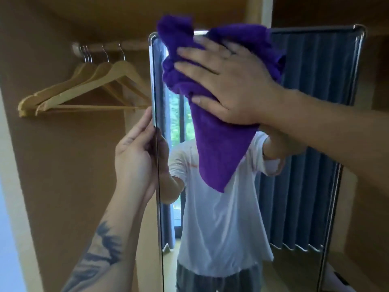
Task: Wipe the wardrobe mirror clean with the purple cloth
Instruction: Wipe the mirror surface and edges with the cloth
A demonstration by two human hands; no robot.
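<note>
Right hand (227, 81) flat, fingers spread, pressing the purple cloth (212, 127) against the upper part of the mirror (315, 102). Left hand (136, 148) curls round the mirror's left edge, gripping it. Wooden hangers (84, 89) hang on the rail to the left.

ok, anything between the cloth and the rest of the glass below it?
Nothing visible. The right hand presses the purple cloth flat on the mirror near its top; the left hand holds only the left edge, off the glass face.
</note>
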